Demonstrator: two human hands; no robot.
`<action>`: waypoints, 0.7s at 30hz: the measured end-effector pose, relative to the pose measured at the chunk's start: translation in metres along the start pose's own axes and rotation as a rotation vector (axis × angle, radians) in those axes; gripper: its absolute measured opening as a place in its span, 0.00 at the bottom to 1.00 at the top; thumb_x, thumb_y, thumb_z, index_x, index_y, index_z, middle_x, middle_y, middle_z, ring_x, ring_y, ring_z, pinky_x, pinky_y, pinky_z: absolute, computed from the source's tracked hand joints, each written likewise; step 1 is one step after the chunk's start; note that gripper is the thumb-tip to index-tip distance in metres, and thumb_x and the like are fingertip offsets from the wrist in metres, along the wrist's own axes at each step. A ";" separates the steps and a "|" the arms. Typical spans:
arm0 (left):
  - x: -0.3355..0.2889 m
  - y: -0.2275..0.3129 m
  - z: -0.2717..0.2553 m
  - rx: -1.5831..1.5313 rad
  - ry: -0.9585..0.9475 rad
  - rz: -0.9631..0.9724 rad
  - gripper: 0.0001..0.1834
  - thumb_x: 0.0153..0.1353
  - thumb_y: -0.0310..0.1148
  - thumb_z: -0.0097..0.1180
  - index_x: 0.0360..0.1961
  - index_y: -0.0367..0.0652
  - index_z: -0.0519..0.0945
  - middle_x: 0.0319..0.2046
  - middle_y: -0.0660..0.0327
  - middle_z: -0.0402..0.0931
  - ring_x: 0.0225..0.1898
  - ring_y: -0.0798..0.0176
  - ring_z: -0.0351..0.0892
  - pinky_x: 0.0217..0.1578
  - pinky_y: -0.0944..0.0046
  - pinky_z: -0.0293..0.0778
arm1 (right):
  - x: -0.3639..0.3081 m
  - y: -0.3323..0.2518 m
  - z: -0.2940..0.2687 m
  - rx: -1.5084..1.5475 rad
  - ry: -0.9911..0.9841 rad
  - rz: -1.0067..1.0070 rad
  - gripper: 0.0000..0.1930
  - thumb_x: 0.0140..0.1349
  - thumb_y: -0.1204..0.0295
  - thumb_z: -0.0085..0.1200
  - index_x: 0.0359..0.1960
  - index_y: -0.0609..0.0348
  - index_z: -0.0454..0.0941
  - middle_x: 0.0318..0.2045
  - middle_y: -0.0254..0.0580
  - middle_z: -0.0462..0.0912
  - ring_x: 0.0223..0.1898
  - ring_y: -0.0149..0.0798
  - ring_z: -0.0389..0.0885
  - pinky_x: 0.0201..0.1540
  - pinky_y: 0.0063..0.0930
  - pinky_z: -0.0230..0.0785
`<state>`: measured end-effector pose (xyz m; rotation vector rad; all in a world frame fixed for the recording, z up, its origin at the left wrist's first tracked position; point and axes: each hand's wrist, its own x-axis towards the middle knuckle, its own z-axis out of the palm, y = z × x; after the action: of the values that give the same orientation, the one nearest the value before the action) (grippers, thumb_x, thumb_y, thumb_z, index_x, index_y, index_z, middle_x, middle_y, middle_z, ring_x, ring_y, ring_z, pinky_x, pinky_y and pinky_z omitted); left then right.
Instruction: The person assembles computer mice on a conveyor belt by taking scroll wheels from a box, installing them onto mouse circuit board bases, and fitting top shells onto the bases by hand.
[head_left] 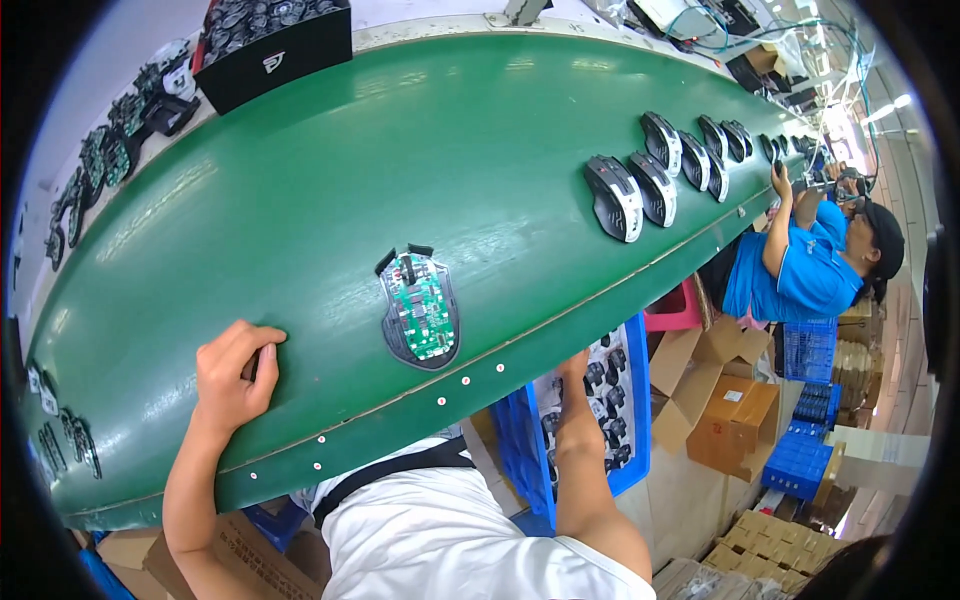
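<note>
- Your uncovered mouse (420,308), green board (432,316) facing up, lies on the green table (290,220) near its close edge; take it as the centre of your clock.
- Your left grip (236,374) rests on the table between 8 and 9 o'clock, fingers curled and narrow; I cannot tell whether anything sits inside.
- Your right grip (576,366) is between 3 and 4, at the blue crate (642,440) of dark parts (614,402); its fingers are hidden, so I cannot tell its state.
- To reach well, feel for one part, pinch it by its sides and draw it straight up, leaving its neighbours undisturbed.
- Keep your fingers off the bare board; handle the shell by its rim.
- Mind the crate's rim at 4 o'clock and the table's edge at 6: lift over both before swinging inward.
- Your open room spans 9 to 1; the covered mice (614,198) stand at 2, the black box (280,72) at 11, by the far edge.
</note>
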<state>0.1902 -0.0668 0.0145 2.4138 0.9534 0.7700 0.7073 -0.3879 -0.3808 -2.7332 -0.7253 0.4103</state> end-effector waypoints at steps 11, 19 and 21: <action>0.003 -0.008 0.007 -0.143 -0.057 0.103 0.06 0.52 0.20 0.58 0.31 0.41 0.82 0.22 0.57 0.75 0.20 0.55 0.76 0.21 0.59 0.71 | -0.057 -0.010 -0.111 1.370 0.299 0.324 0.19 0.63 0.57 0.60 0.50 0.51 0.75 0.40 0.33 0.81 0.33 0.32 0.77 0.35 0.24 0.70; -0.008 -0.021 0.006 -0.242 -0.046 0.204 0.04 0.53 0.24 0.58 0.31 0.43 0.80 0.23 0.60 0.73 0.23 0.56 0.78 0.22 0.57 0.75 | -0.132 -0.302 -0.295 0.563 0.406 -0.634 0.33 0.65 0.60 0.47 0.71 0.60 0.60 0.63 0.48 0.69 0.33 0.34 0.77 0.29 0.28 0.74; -0.011 -0.024 0.009 -0.248 -0.014 0.211 0.03 0.53 0.25 0.58 0.31 0.43 0.79 0.23 0.60 0.73 0.23 0.56 0.78 0.23 0.57 0.75 | -0.170 -0.366 -0.292 0.551 0.189 -0.672 0.33 0.67 0.55 0.49 0.68 0.63 0.64 0.62 0.49 0.70 0.47 0.40 0.78 0.42 0.32 0.77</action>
<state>0.1777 -0.0606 -0.0092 2.3187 0.5648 0.8868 0.5053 -0.2278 0.0463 -1.8512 -1.1963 0.1547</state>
